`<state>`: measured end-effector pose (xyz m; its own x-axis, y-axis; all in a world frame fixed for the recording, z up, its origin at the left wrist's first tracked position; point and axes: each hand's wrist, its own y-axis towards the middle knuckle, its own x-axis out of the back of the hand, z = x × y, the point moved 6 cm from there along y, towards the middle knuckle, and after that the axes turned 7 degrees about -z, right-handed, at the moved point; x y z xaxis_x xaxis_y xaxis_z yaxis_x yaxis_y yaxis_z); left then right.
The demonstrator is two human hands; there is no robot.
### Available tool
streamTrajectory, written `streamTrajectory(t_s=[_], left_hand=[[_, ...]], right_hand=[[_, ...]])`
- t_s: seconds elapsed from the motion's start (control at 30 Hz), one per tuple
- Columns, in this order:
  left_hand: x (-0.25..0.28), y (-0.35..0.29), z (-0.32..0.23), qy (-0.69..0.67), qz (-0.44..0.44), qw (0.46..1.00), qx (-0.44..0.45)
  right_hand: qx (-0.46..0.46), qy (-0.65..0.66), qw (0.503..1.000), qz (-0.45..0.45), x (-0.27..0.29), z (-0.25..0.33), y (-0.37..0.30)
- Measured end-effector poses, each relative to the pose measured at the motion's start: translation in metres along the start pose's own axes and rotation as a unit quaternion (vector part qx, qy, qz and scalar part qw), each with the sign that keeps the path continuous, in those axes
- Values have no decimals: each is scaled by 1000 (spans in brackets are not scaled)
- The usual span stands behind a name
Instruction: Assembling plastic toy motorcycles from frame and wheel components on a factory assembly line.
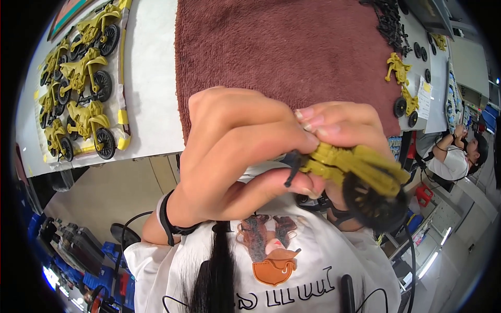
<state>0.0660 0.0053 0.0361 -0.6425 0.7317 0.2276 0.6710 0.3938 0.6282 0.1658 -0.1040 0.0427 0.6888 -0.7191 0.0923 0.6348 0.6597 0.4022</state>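
Lying beyond the hands (pixel 242 143) is a maroon towel (pixel 282 52)

- Toy motorcycle body (pixel 327 155): mustard-yellow moulded plastic, smooth, low satin sheen.
- Its spoked wheel (pixel 371 204): black plastic by the look; blurred, finish uncertain.
- Handlebar (pixel 294 169): black plastic, dull.
- Towel (pixel 282 52): reddish-brown cloth, rough looped pile, matt.
- Table (pixel 151 78): white top, smooth, mostly matt; material unclear.
- Toy motorcycles at left (pixel 83 119): same yellow plastic, black plastic wheels (pixel 105 144).
- Sheet at right (pixel 425 99): white paper, matt.
- T-shirt (pixel 318 250): white cloth, matt, printed front.
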Motion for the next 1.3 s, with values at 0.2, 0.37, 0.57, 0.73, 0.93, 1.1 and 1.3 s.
streamTrajectory(t_s=[0.2,0.37,0.57,0.73,0.93,1.1,1.3], left_hand=[[1,-6,4,4,-11,998,58],[2,-4,-10,61,-29,998,1],[5,-8,-28,122,14,992,31],[3,-18,-31,122,-1,991,46],[2,-18,-27,103,-5,994,47],[0,-15,-18,11,-8,999,44],[-4,0,11,-72,4,991,109]], right_hand=[[-93,21,995,22,0,-16,-3],[9,14,993,121,-3,-7,-2],[68,45,988,134,-2,6,-1],[81,-2,992,92,-4,18,-6],[49,14,998,22,-2,19,-4],[37,12,999,22,-3,15,-5],[-58,-53,995,64,12,-11,7]])
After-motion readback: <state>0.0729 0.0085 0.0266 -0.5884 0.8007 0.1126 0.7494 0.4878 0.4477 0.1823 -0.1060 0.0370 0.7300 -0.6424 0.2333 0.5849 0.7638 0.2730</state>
